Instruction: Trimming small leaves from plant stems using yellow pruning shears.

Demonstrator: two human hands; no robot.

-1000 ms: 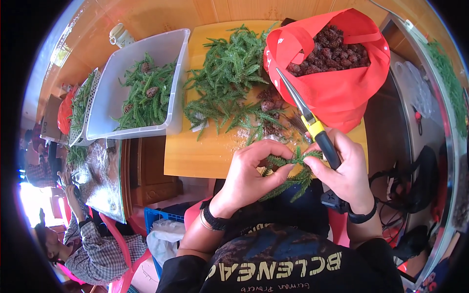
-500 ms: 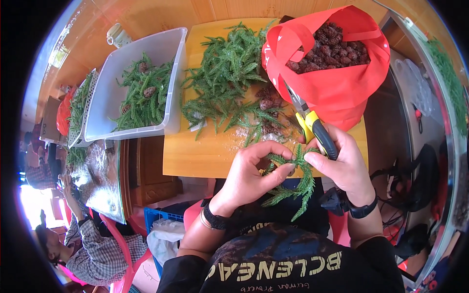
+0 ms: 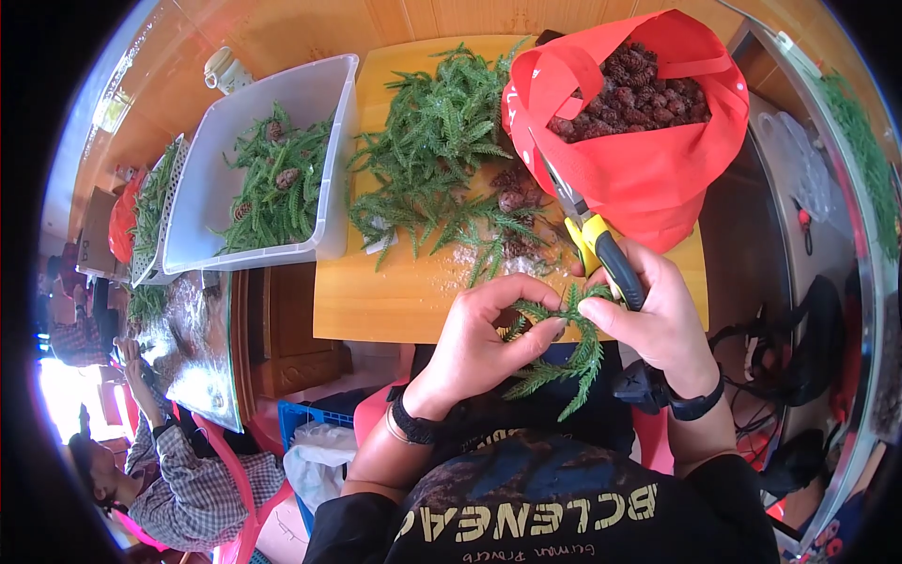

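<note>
Over the near edge of the wooden table [image 3: 404, 315], my left hand [image 3: 479, 334] pinches a green artificial pine sprig [image 3: 584, 362] between thumb and fingertips. My right hand [image 3: 662, 324] has its thumb on the same sprig from the other side. Long-nose pliers [image 3: 615, 263] with yellow and black handles rest in its curled fingers, tips pointing away toward a red bag [image 3: 648, 188]. Whatever lies between the fingertips at the sprig's middle is mostly hidden. Beyond my hands are loose pine cones [image 3: 512, 199] and a heap of green sprigs [image 3: 442, 122].
Many pine cones [image 3: 629, 103] fill the red bag at the far right. A clear plastic bin [image 3: 344, 160] with sprigs and cones stands at the left. A blue crate [image 3: 291, 414] sits lower left. Another person [image 3: 188, 479] in a checked shirt works at a side table.
Both hands stay at the sprig with only slight shifts. My right hand and the pliers have moved a little to the left; the sprig's lower tips have lifted slightly.
</note>
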